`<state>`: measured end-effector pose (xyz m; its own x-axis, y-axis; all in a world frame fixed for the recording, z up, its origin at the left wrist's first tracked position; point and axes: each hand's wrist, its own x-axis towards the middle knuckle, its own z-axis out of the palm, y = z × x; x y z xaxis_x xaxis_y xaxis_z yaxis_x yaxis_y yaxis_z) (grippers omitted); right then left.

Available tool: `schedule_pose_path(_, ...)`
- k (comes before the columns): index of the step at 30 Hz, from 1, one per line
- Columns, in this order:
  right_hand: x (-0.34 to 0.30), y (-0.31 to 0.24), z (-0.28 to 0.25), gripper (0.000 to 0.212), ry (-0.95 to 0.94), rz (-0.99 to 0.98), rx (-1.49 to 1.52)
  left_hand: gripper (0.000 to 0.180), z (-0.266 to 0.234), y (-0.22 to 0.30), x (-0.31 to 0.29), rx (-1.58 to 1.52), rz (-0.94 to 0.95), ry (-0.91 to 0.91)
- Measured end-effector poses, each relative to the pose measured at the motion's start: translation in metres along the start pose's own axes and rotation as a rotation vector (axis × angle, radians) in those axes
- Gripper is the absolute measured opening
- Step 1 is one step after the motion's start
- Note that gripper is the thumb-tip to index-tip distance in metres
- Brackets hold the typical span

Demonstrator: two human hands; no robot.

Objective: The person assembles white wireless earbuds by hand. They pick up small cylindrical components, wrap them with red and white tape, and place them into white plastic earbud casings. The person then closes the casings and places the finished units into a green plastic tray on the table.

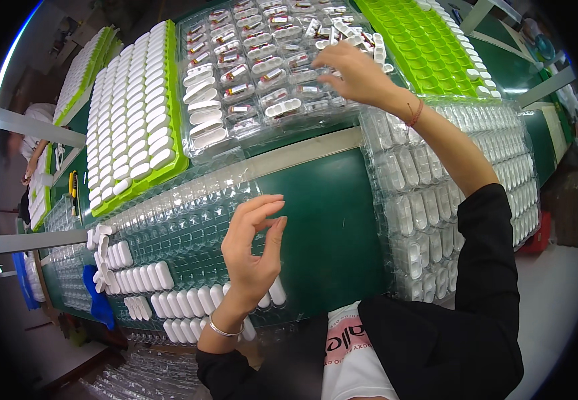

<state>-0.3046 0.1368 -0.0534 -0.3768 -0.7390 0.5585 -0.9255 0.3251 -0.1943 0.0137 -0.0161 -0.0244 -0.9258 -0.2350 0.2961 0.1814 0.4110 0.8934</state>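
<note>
My left hand is raised over the green table, its fingers curved and the thumb apart from them, with nothing visible between. My right hand reaches over the far clear plastic tray, its fingers apart beside a loose heap of white oval cases. Nothing shows in its grip. The tray's pockets hold white cases, several of them lidless with small red-and-yellow-marked pieces inside. Below my left hand, rows of white oval pieces lie in another clear tray.
A green tray full of white oval pieces stands at left; another green tray, mostly bare cups, is far right. Stacked clear trays with white cases lie right. A blue object and a yellow cutter sit left. Metal bars cross the left side.
</note>
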Motion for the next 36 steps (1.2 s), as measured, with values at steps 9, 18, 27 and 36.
schedule_pose_path(9, 0.041, -0.053, 0.035, 0.018, -0.551, -0.056, -0.047, 0.017, 0.005, 0.004, 0.003, 0.039, 0.066, -0.01)
schedule_pose_path(18, 0.024, -0.067, 0.006, 0.016, -0.301, 0.294, 0.691, 0.016, -0.005, -0.006, 0.003, -0.101, -0.063, -0.002)
schedule_pose_path(27, -0.034, -0.144, -0.041, 0.027, -0.383, 0.542, 1.903, 0.031, 0.013, 0.012, 0.026, -0.175, 0.045, 0.142)
schedule_pose_path(36, -0.042, -0.16, -0.05, 0.039, -0.372, 0.531, 1.876, 0.033, 0.013, 0.008, 0.021, 0.043, 0.236, 0.219)
